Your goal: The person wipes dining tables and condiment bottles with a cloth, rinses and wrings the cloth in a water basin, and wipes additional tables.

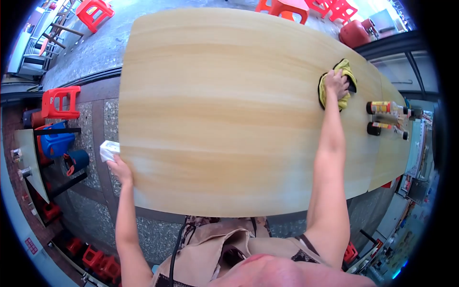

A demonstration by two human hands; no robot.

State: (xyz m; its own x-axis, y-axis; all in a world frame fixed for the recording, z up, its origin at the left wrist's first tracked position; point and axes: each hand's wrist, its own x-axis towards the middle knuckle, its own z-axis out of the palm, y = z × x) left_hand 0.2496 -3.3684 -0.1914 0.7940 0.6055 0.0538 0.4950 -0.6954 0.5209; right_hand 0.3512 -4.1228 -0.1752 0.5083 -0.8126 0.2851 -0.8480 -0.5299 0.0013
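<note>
A wide wooden-patterned table (220,115) fills the middle of the view. On its right part, my right hand (337,85) presses down on a yellow cloth (345,101) with a dark edge, fingers bent over the bunched fabric. Beyond the table's left edge, my left hand (119,168) holds a white packet (110,150), its fingers partly hidden behind it. Close to the right hand, two bottles with dark caps and yellow-red labels, an upper one (381,107) and a lower one (382,129), are on the table's right end.
Red stools stand at the left (61,103) and beyond the far edge (289,8). A blue stool (56,138) and a dark blue bin (76,161) are left of the table. A red gas cylinder (354,33) stands at the far right.
</note>
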